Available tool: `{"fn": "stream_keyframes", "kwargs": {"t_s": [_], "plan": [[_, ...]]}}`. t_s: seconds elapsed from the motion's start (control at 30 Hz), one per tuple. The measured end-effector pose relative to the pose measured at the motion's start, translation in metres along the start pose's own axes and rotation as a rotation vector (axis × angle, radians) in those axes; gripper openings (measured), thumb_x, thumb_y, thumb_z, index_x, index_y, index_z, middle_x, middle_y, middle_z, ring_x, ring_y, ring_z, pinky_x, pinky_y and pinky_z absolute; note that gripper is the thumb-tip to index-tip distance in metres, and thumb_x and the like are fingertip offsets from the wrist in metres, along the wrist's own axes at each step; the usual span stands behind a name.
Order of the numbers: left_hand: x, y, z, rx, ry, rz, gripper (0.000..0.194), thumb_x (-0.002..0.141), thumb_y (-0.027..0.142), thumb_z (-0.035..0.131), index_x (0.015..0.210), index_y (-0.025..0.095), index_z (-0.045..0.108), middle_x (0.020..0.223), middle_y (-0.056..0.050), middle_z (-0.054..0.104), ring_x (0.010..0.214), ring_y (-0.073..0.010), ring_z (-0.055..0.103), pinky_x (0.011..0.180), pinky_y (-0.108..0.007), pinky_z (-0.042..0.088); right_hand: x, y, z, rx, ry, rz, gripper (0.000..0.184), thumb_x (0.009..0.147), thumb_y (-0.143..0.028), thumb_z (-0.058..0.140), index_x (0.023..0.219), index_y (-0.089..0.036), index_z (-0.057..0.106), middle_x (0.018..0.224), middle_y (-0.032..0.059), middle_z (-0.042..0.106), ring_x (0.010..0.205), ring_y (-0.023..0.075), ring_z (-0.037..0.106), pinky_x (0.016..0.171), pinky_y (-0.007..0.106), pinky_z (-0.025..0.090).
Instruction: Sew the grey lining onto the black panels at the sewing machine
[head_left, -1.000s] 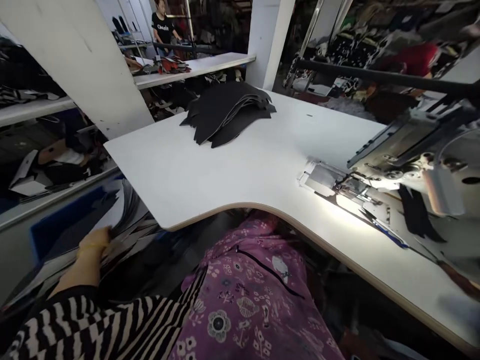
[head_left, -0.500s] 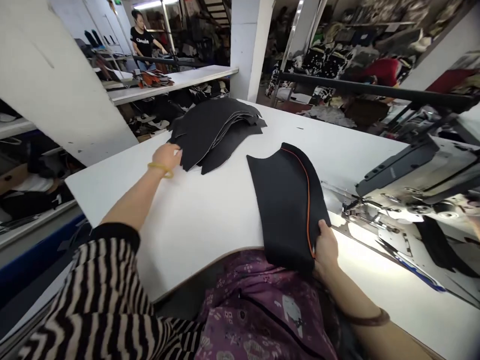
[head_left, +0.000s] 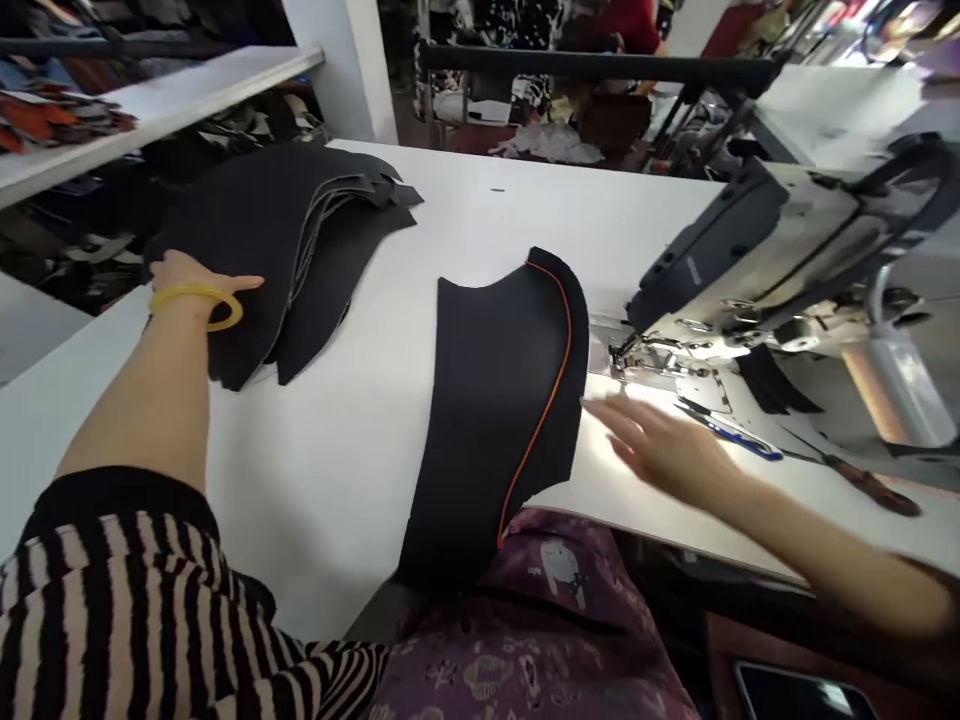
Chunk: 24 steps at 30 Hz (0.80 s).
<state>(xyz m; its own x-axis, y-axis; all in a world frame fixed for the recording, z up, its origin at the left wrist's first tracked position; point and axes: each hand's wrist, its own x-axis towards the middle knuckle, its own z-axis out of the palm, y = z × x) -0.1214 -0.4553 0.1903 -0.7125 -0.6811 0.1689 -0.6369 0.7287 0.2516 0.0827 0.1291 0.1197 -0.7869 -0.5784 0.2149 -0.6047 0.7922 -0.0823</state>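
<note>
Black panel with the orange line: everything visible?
The black panel looks matte and leather-like, with a concave far edge and curved right side. An orange line, perhaps piping, curves down it lengthwise. It lies on the white tabletop, near end by the purple apron. The right hand is beside it; contact unclear.

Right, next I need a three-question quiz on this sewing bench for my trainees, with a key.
1. True or false: the left hand is at the stack of dark pieces.
2. What colour is the line on the single dark panel? A green; B orange; C white.
3. Fill in: the ___ hand is nearer the sewing machine.

Key: 1 true; 2 B; 3 right hand.
</note>
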Motion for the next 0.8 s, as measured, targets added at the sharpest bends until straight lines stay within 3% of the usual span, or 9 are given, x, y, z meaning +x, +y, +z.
{"fn": "stream_keyframes", "kwargs": {"t_s": [0.07, 0.13, 0.27, 0.33, 0.4, 0.5, 0.57, 0.63, 0.8], "plan": [[-0.014, 0.018, -0.009, -0.038, 0.119, -0.052, 0.096, 0.067, 0.039, 0.084, 0.136, -0.003, 0.033, 0.141, -0.024, 0.043, 0.130, -0.0345, 0.042, 0.106, -0.051, 0.038, 0.030, 0.037, 0.006, -0.225, -0.062, -0.100, 0.052, 0.088, -0.005, 0.037, 0.136, -0.020, 0.049, 0.138, 0.0140, 0.051, 0.124, 0.0300, 0.050, 0.092, 0.044, 0.047], [-0.046, 0.046, -0.022, -0.054, 0.209, 0.069, 0.069, 0.079, 0.034, 0.073, 0.131, 0.001, 0.041, 0.135, -0.017, 0.051, 0.125, -0.0303, 0.047, 0.106, -0.046, 0.039, 0.061, 0.042, 0.013, -0.300, -0.203, -0.148, 0.047, 0.088, -0.008, 0.042, 0.133, -0.015, 0.052, 0.134, 0.0173, 0.053, 0.122, 0.0311, 0.051, 0.093, 0.046, 0.045], [-0.158, 0.099, -0.029, 0.050, 0.196, 0.660, 0.048, 0.092, 0.038, 0.046, 0.131, 0.010, 0.046, 0.120, -0.013, 0.061, 0.106, -0.0307, 0.059, 0.094, -0.046, 0.045, 0.093, -0.034, 0.016, -0.303, -0.409, -0.114, 0.036, 0.092, -0.009, 0.034, 0.120, -0.005, 0.057, 0.099, 0.0204, 0.065, 0.084, 0.0266, 0.065, 0.061, 0.033, 0.046], [-0.218, 0.105, -0.017, 0.227, 0.022, 0.998, 0.046, 0.094, 0.041, 0.039, 0.133, 0.019, 0.049, 0.101, -0.010, 0.067, 0.090, -0.0311, 0.064, 0.080, -0.043, 0.049, 0.092, -0.078, 0.013, -0.217, -0.407, -0.213, 0.034, 0.093, -0.008, 0.032, 0.116, -0.005, 0.057, 0.093, 0.0196, 0.066, 0.078, 0.0236, 0.065, 0.057, 0.029, 0.042], [-0.265, 0.094, -0.004, 0.437, -0.274, 1.272, 0.042, 0.091, 0.033, 0.042, 0.128, 0.019, 0.055, 0.083, -0.010, 0.068, 0.078, -0.0303, 0.065, 0.069, -0.039, 0.049, 0.087, -0.097, 0.010, -0.088, -0.375, -0.359, 0.029, 0.095, -0.013, 0.036, 0.112, -0.008, 0.059, 0.092, 0.0161, 0.066, 0.080, 0.0221, 0.063, 0.059, 0.029, 0.041], [-0.300, 0.068, 0.005, 0.531, -0.553, 1.572, 0.044, 0.083, 0.018, 0.045, 0.125, 0.022, 0.057, 0.083, -0.008, 0.068, 0.078, -0.0271, 0.065, 0.068, -0.037, 0.050, 0.080, -0.070, 0.009, -0.036, -0.358, -0.358, 0.028, 0.094, -0.035, 0.049, 0.105, -0.012, 0.062, 0.095, 0.0122, 0.066, 0.087, 0.0236, 0.061, 0.069, 0.032, 0.044], [-0.309, 0.064, 0.003, 0.515, -0.547, 1.600, 0.033, 0.080, 0.019, 0.048, 0.109, 0.020, 0.063, 0.092, -0.010, 0.065, 0.084, -0.0276, 0.064, 0.071, -0.038, 0.051, 0.076, -0.034, 0.011, -0.132, -0.306, -0.264, 0.035, 0.092, -0.037, 0.052, 0.112, -0.010, 0.059, 0.109, 0.0167, 0.063, 0.092, 0.0245, 0.059, 0.077, 0.036, 0.043], [-0.318, 0.078, 0.003, 0.482, -0.502, 1.564, 0.022, 0.076, 0.022, 0.053, 0.095, 0.017, 0.063, 0.104, -0.013, 0.061, 0.088, -0.0292, 0.062, 0.071, -0.040, 0.051, 0.070, -0.009, 0.015, -0.224, -0.259, -0.232, 0.035, 0.094, -0.029, 0.047, 0.122, -0.009, 0.054, 0.117, 0.0209, 0.059, 0.094, 0.0246, 0.058, 0.079, 0.037, 0.042], [-0.348, 0.147, 0.029, 0.323, -0.419, 1.392, 0.050, 0.077, 0.019, 0.052, 0.126, 0.012, 0.049, 0.115, -0.015, 0.054, 0.094, -0.0293, 0.060, 0.070, -0.037, 0.051, 0.039, -0.025, 0.023, -0.283, -0.211, -0.315, 0.036, 0.096, -0.011, 0.028, 0.117, -0.005, 0.057, 0.107, 0.0215, 0.064, 0.084, 0.0233, 0.061, 0.068, 0.034, 0.042]]}}
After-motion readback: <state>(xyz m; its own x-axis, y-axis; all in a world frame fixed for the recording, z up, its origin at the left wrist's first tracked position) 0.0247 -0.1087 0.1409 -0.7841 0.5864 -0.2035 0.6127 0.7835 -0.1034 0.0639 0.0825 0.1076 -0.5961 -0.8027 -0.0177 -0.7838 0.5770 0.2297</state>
